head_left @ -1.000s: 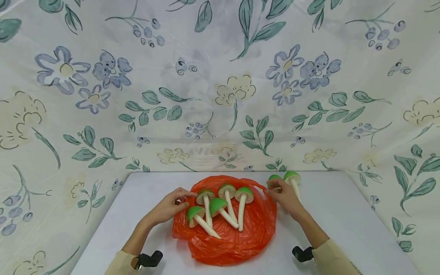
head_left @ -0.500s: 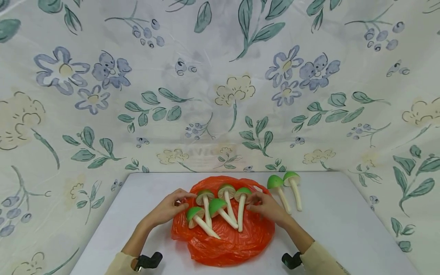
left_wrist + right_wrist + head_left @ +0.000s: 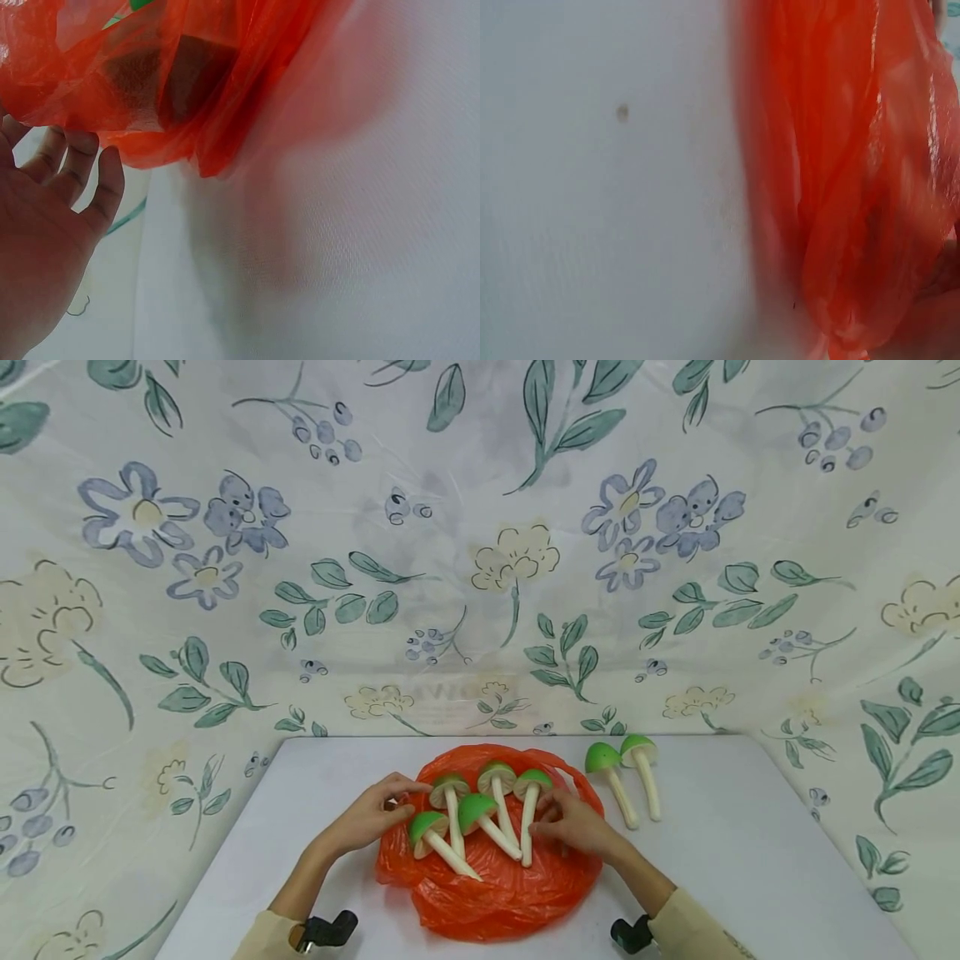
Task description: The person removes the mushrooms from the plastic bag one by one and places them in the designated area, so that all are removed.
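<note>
A red plastic bag (image 3: 517, 893) lies spread on the white table, its mouth facing up. Several toy mushrooms with green caps and pale stems, such as the middle mushroom (image 3: 480, 810), rest in it. At the bag's left rim my left hand (image 3: 367, 814) holds the edge between thumb and fingers; in the left wrist view this hand (image 3: 45, 202) has its fingertips at the plastic. My right hand (image 3: 577, 822) is over the bag's right part, fingers bent, thumb tip at the stem of the rightmost mushroom (image 3: 528, 827) inside. Red plastic covers most of the right wrist view.
Two more green-capped mushrooms lie on the table to the right of the bag: a nearer one (image 3: 615, 785) and a farther one (image 3: 643, 777). A loop of the bag (image 3: 577, 777) arches beside them. A flower-printed cloth (image 3: 480, 610) hangs behind the table (image 3: 750, 860).
My right hand has moved left from the bag's right rim, beside the two loose mushrooms, to the rightmost mushroom inside the bag. The left hand has stayed at the left rim.
</note>
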The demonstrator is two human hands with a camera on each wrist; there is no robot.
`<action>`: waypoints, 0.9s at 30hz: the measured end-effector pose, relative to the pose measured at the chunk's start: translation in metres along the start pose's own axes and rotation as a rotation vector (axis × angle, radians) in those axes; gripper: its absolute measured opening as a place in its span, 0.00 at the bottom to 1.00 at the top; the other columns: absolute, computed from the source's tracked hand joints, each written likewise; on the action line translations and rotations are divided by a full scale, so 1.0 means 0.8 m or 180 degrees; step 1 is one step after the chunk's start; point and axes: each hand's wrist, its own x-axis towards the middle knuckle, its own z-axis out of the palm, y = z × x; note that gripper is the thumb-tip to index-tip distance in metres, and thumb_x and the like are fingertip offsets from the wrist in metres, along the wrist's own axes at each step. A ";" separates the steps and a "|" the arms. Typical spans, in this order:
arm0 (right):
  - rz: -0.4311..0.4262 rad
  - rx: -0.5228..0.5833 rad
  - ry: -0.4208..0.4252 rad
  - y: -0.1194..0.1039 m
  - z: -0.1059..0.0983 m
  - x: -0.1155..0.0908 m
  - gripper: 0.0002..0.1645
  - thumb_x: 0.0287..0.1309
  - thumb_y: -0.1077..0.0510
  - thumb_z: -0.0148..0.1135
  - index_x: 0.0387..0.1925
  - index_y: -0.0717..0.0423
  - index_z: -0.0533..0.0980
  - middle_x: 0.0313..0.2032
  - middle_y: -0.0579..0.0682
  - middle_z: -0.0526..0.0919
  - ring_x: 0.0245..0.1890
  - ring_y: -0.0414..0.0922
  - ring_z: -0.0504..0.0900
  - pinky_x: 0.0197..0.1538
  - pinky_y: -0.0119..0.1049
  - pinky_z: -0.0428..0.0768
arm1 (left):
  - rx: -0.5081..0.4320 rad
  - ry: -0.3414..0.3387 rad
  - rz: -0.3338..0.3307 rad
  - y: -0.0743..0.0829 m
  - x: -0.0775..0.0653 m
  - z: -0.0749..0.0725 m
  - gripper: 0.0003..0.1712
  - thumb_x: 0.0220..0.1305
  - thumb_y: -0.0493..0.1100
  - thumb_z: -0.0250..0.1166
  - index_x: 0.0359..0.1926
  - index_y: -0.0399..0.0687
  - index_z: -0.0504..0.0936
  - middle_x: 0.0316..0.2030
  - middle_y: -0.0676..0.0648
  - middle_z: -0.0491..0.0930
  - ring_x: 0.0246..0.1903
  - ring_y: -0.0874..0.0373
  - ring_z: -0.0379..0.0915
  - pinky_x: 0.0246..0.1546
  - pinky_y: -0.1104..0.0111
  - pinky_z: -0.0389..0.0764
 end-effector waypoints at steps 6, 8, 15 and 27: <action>0.0092 -0.0037 0.0033 -0.004 0.007 0.001 0.27 0.58 0.50 0.72 0.50 0.60 0.71 0.33 0.51 0.80 0.18 0.43 0.74 0.24 0.36 0.76 | -0.0015 -0.0006 -0.0001 -0.001 -0.001 0.000 0.20 0.69 0.36 0.59 0.61 0.47 0.81 0.48 0.44 0.76 0.43 0.54 0.67 0.42 0.65 0.75; 0.0084 -0.0063 0.0045 -0.004 0.009 0.000 0.26 0.59 0.50 0.71 0.50 0.61 0.72 0.30 0.51 0.80 0.16 0.42 0.73 0.23 0.35 0.75 | -0.0027 -0.0012 -0.0016 -0.001 -0.001 0.000 0.20 0.69 0.36 0.59 0.61 0.48 0.81 0.48 0.45 0.76 0.43 0.54 0.67 0.42 0.66 0.75; 0.0138 -0.0011 0.0011 -0.007 0.012 -0.002 0.21 0.59 0.53 0.70 0.46 0.62 0.73 0.29 0.50 0.80 0.16 0.42 0.73 0.23 0.35 0.75 | -0.0016 0.0031 0.0027 0.000 -0.001 -0.002 0.21 0.69 0.35 0.59 0.61 0.46 0.81 0.47 0.44 0.76 0.42 0.54 0.67 0.42 0.64 0.74; 0.0212 0.0593 -0.0055 -0.007 0.011 0.001 0.27 0.61 0.57 0.67 0.54 0.67 0.66 0.40 0.57 0.80 0.29 0.45 0.80 0.29 0.37 0.80 | -0.0012 0.0024 -0.0056 0.000 -0.003 -0.004 0.22 0.68 0.34 0.58 0.61 0.50 0.81 0.48 0.44 0.76 0.43 0.53 0.68 0.43 0.64 0.74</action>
